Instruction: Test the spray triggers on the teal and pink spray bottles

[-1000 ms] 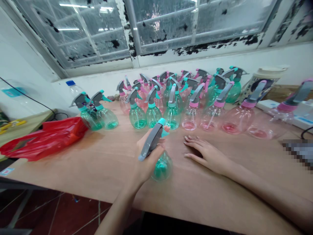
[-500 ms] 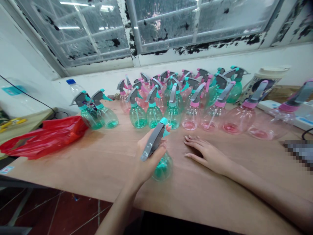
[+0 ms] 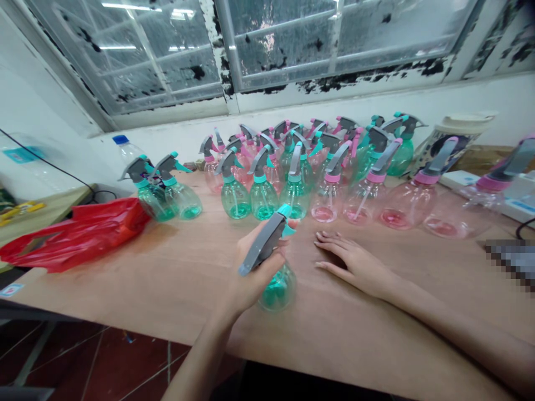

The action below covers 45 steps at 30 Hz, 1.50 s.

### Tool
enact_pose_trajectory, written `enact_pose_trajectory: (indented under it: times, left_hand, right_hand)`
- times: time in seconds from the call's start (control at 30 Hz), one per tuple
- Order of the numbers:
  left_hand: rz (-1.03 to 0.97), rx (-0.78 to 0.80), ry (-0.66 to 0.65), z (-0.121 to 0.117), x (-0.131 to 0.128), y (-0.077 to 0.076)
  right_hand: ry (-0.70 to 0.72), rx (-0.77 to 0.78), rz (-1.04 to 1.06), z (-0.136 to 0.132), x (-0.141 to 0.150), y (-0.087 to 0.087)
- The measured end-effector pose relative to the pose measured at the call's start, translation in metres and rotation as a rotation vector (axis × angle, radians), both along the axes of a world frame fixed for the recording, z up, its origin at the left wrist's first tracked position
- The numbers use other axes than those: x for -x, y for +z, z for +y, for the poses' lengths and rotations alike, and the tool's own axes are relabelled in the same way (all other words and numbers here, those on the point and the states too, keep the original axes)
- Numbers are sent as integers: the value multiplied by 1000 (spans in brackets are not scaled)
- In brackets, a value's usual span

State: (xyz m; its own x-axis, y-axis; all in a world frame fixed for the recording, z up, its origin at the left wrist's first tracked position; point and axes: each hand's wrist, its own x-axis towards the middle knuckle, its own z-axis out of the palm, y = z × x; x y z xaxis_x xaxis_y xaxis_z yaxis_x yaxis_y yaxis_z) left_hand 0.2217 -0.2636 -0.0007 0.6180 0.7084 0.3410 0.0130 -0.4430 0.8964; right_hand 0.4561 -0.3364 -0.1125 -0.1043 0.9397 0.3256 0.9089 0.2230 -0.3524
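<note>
My left hand (image 3: 251, 273) is wrapped round the neck of a green spray bottle (image 3: 278, 289) near the table's front edge. The bottle's grey trigger head with a turquoise nozzle rises above my fingers, and its collar is hidden by them. My right hand (image 3: 355, 259) lies palm down on the table to the right, fingers spread, holding nothing. Just beyond both hands stands a row of spray bottles: green ones (image 3: 264, 199) on the left of the row and pink ones (image 3: 327, 203) on the right.
More pink and green spray bottles crowd behind the row by the wall. Two green bottles (image 3: 183, 197) stand apart at the left, beside a red plastic bag (image 3: 100, 228). A blue-capped bottle (image 3: 124, 146) is behind them. A patterned cup (image 3: 451, 139) stands at the back right.
The head of the spray bottle in my left hand has dipped slightly and shifted a little right, together with the fingers. My right hand has stayed still.
</note>
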Motion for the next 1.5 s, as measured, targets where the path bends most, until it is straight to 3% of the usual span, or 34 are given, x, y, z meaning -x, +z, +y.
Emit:
enact_pose_trajectory:
  times: [0.2, 0.4, 0.9, 1.13, 1.23, 1.37, 1.5]
  left_hand:
    - [12, 21, 5, -2, 1, 1]
    - [59, -57, 57, 1, 2, -3]
    - [94, 19, 77, -4, 4, 1]
    - [127, -82, 118, -4, 10, -4]
    - [121, -118, 156, -8, 14, -9]
    - [61, -147, 267, -19, 21, -27]
    - [206, -150, 436, -32, 27, -42]
  right_hand:
    - [3, -13, 12, 0, 0, -1]
    - [6, -9, -10, 1, 0, -1]
    - [8, -3, 10, 1, 2, 1]
    - [24, -25, 39, 2, 3, 4]
    - [28, -28, 35, 2, 3, 3]
    - [32, -35, 21, 3, 3, 1]
    - [31, -36, -5, 5, 13, 5]
